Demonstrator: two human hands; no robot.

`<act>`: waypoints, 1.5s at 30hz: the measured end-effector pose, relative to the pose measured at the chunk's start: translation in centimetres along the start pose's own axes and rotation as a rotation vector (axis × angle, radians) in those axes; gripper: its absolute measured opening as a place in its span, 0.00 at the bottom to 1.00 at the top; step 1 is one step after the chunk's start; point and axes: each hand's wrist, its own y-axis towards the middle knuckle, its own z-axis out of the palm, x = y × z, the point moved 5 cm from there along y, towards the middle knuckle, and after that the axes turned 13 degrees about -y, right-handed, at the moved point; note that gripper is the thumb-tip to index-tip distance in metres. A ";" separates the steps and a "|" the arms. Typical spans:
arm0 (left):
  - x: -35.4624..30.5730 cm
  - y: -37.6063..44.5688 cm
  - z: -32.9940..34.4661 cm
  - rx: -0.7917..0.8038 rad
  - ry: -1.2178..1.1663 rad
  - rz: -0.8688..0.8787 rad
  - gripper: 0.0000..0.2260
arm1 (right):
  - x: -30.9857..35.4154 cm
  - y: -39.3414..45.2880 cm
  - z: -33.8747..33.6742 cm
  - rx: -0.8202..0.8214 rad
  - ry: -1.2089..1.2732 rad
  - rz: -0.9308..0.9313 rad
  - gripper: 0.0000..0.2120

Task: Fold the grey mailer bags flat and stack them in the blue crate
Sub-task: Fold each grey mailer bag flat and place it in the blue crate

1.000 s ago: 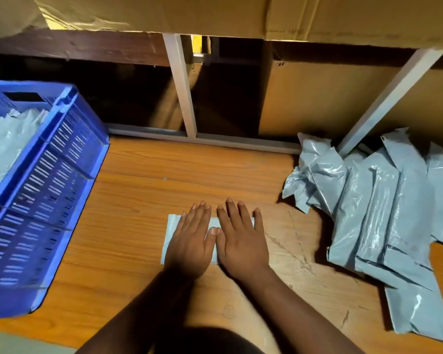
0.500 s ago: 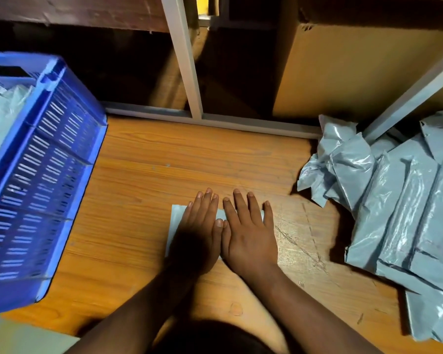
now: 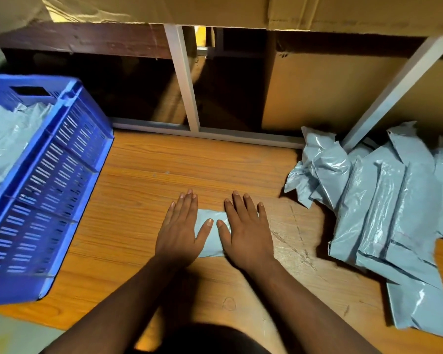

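Here, a folded grey mailer bag (image 3: 211,235) lies flat on the wooden worktop (image 3: 143,175), pinned at each end by the person's hands. The left hand (image 3: 180,233) and right hand (image 3: 246,233) rest palm-down with straight fingers, set slightly apart so that a strip of the bag shows between the thumbs; neither grips anything. The step in hand appears to be pressing the fold. It is best done by sweeping both palms outward from the middle (driving trapped air toward the ends), since slick film is likely to spring open if released early. The blue crate (image 3: 62,159), which already holds grey bags, stands to the left. A loose pile of unfolded mailer bags (image 3: 384,200) lies well apart on the right.
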 end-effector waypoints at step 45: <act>-1.3 1.4 -5.1 0.302 -0.320 0.021 0.18 | -5.6 -2.9 -4.3 0.074 0.131 -0.158 0.31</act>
